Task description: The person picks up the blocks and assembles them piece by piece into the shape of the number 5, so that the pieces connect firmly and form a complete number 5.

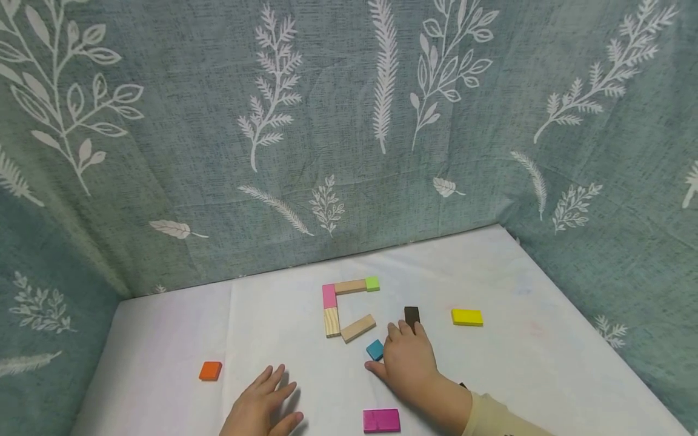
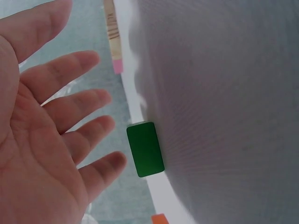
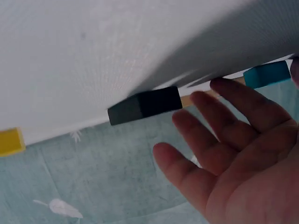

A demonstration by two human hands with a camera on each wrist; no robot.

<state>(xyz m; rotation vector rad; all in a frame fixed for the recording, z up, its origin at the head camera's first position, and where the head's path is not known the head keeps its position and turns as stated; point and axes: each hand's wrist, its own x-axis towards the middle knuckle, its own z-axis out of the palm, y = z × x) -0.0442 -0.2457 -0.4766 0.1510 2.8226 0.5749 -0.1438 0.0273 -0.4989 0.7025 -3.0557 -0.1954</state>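
Observation:
My right hand (image 1: 410,357) hovers low over the cloth, fingers spread and loosely bent, holding nothing visible. Its fingertips are near a black block (image 1: 411,313), also seen as a dark block (image 3: 145,106) in the right wrist view. Beside its thumb lies a small blue block (image 1: 375,349); whether they touch I cannot tell. My left hand (image 1: 260,404) is spread above the near left of the table with nothing in it. A green block (image 2: 145,149) stands beyond its fingertips in the left wrist view; in the head view it is hidden.
Further back, a pink block (image 1: 329,296), plain wooden blocks (image 1: 351,287) and a lime block (image 1: 372,284) form an angular outline. An orange block (image 1: 210,371) lies left, a magenta block (image 1: 381,421) in front, a yellow block (image 1: 466,317) right. Patterned curtains (image 1: 338,121) surround the table.

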